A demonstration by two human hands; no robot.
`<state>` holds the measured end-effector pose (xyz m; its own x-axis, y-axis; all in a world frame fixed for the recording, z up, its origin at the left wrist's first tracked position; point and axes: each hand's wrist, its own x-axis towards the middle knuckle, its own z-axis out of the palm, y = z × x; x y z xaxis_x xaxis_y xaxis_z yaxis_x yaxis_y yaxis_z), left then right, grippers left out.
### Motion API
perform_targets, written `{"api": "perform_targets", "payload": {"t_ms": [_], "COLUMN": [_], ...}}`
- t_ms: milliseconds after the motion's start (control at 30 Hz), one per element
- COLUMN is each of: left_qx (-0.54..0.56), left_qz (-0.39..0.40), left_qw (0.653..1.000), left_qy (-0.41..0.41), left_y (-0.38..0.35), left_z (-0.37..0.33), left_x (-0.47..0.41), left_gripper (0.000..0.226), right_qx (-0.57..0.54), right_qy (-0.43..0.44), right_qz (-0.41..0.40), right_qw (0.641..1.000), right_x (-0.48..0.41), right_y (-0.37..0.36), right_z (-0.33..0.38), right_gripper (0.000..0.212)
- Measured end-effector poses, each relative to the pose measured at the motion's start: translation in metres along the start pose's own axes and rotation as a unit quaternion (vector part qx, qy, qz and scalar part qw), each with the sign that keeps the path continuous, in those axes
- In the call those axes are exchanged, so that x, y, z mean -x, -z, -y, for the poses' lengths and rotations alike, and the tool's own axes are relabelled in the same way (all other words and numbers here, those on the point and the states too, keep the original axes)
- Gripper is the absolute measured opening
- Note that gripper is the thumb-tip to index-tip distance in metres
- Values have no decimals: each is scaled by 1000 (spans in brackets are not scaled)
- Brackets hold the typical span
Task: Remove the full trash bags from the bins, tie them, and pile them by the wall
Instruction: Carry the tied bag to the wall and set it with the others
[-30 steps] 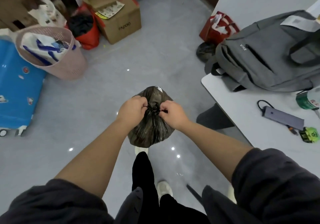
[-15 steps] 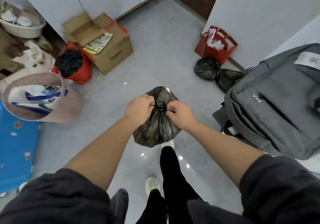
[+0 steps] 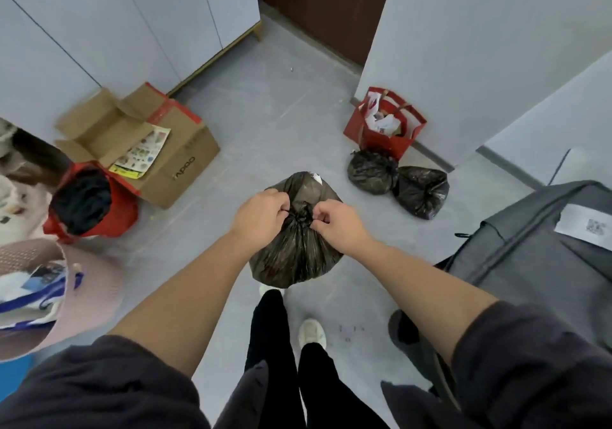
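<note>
Head camera, left to right: a pink perforated basket (image 3: 82,296) at the frame's edge, a red bag (image 3: 112,216) stuffed with dark cloth, and an open cardboard box (image 3: 172,153) on the grey floor (image 3: 265,113). At centre, the left hand (image 3: 261,218) and right hand (image 3: 337,226) are both closed on the gathered neck of a full black trash bag (image 3: 294,256), held up off the floor above the person's shoes. Further right, two tied black trash bags (image 3: 397,183) lie touching by the wall (image 3: 463,47), just before a red paper bag (image 3: 384,130). A grey backpack (image 3: 546,263) sits far right.
</note>
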<state>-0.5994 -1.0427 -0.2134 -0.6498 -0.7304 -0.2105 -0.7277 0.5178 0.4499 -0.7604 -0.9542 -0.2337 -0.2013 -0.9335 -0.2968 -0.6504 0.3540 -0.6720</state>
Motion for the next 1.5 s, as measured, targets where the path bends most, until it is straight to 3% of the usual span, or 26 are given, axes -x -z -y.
{"api": "perform_targets", "payload": {"t_ms": [400, 567, 667, 1033, 1300, 1500], "left_qx": [-28, -29, -32, -18, 16, 53], "left_qz": [93, 112, 132, 182, 173, 148], "left_qw": [989, 982, 976, 955, 929, 915], "left_qy": [-111, -150, -169, -233, -327, -372], "left_y": [25, 11, -11, -171, -332, -412], "left_z": [-1, -31, -54, -156, -207, -229], "left_x": [-222, -293, -335, -489, -583, -622], "left_gripper": [7, 4, 2, 6, 10, 5], "right_qx": [-22, -43, -43, -54, 10, 30], "right_qy": [-87, -128, -141, -217, -256, -265], "right_qz": [-51, -123, -156, -221, -355, -456], "right_qw": [995, 983, 977, 949, 899, 849], "right_x": [-152, -182, -198, -256, -286, -302], "right_y": [83, 110, 126, 168, 159, 143], "right_z": [-35, -77, -115, -330, -498, -577], "right_gripper": [20, 20, 10, 9, 4, 7]}}
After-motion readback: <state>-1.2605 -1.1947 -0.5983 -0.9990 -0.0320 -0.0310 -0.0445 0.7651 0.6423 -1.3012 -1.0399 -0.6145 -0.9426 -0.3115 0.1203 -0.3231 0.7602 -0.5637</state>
